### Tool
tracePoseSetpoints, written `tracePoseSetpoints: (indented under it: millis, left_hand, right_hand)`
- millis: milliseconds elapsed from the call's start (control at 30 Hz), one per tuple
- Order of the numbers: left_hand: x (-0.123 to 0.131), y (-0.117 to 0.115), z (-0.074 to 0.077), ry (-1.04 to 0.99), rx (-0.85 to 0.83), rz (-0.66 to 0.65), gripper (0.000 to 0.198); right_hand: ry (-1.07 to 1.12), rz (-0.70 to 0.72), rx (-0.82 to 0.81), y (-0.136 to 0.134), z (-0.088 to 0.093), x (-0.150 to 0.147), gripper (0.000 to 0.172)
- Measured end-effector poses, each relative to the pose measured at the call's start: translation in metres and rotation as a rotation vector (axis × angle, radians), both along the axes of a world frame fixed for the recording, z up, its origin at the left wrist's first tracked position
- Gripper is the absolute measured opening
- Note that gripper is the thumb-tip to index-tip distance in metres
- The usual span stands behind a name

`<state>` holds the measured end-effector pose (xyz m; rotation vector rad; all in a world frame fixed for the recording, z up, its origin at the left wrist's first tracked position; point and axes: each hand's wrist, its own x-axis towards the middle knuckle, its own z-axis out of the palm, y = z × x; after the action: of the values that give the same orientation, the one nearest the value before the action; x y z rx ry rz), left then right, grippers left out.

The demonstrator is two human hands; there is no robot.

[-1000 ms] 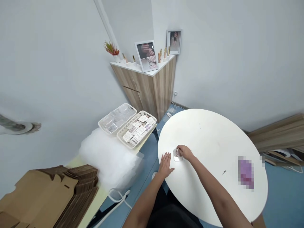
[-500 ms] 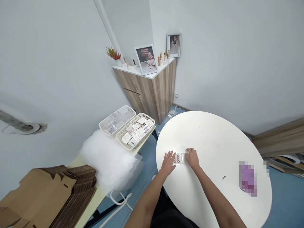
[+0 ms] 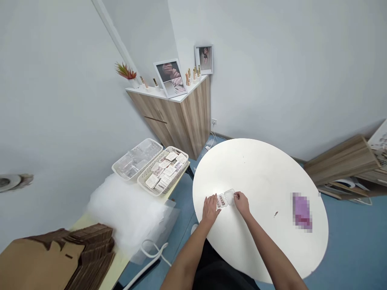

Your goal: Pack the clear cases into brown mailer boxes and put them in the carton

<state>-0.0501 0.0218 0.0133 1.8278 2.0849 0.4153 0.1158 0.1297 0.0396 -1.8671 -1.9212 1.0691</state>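
Note:
A small clear plastic case [image 3: 225,199] lies open on the round white table [image 3: 263,177] near its left edge, with a row of pinkish-brown press-on nails in its left half. My left hand [image 3: 211,208] rests on the left half, fingers curled down onto it. My right hand [image 3: 241,201] pinches the edge of the empty clear right half, the lid.
A blurred purple thing [image 3: 301,211] lies on the table's right side. To the left a low table carries two white baskets [image 3: 151,164] of packets, white foam sheets [image 3: 127,207] and stacked flat cardboard boxes [image 3: 60,257]. A wooden cabinet [image 3: 178,112] stands in the corner; wooden boards [image 3: 341,161] lie right.
The closed case under my right hand has been opened flat; my left hand moved onto its left half and my right hand now grips the lid. The camera turned right.

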Motion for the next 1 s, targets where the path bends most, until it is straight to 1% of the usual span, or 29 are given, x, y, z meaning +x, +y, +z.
tracePoseSetpoints:
  millis: [67,133,200,267,400,467,533,600,667,767,867,933,1000]
  left_hand:
    - [0.003,-0.006,0.001,0.036,0.016,0.013,0.077]
    - [0.004,-0.012,0.003,-0.002,0.017,-0.002,0.083]
    - [0.001,-0.019,0.006,-0.067,0.007,-0.042,0.083]
    - [-0.006,-0.026,0.009,-0.105,-0.010,-0.075,0.079]
    - [-0.019,-0.035,0.012,-0.042,0.012,-0.086,0.070]
    - [-0.023,-0.039,0.012,0.022,0.041,-0.143,0.066]
    - [-0.024,-0.044,0.011,0.088,0.052,-0.243,0.064]
    - [-0.022,-0.050,0.009,0.151,0.045,-0.338,0.065]
    - [-0.019,-0.056,0.005,0.202,0.027,-0.380,0.066]
    - [-0.014,-0.063,-0.002,0.239,0.009,-0.359,0.068]
    - [-0.010,-0.064,-0.009,0.239,-0.006,-0.337,0.068]
    - [-0.008,-0.061,-0.011,0.221,-0.027,-0.320,0.068]
    - [-0.006,-0.058,-0.009,0.178,-0.050,-0.308,0.067]
  right_hand:
    - [0.041,0.042,0.071,-0.010,0.006,-0.007,0.031]
    - [0.055,0.120,0.143,-0.022,0.011,-0.014,0.034]
    - [0.047,0.221,0.209,-0.034,0.013,-0.022,0.034]
    - [0.040,0.330,0.274,-0.045,0.011,-0.028,0.036]
    - [0.012,0.511,0.390,-0.065,-0.004,-0.031,0.042]
    - [-0.043,0.584,0.433,-0.075,-0.014,-0.028,0.046]
    - [-0.122,0.644,0.479,-0.086,-0.023,-0.024,0.051]
    - [-0.213,0.677,0.533,-0.096,-0.031,-0.020,0.055]
    - [-0.299,0.692,0.580,-0.104,-0.036,-0.016,0.060]
    - [-0.384,0.730,0.623,-0.110,-0.043,-0.012,0.067]
    - [-0.418,0.767,0.633,-0.109,-0.046,-0.011,0.072]
    - [-0.429,0.777,0.616,-0.107,-0.045,-0.011,0.073]
    - [-0.434,0.770,0.587,-0.104,-0.041,-0.012,0.071]
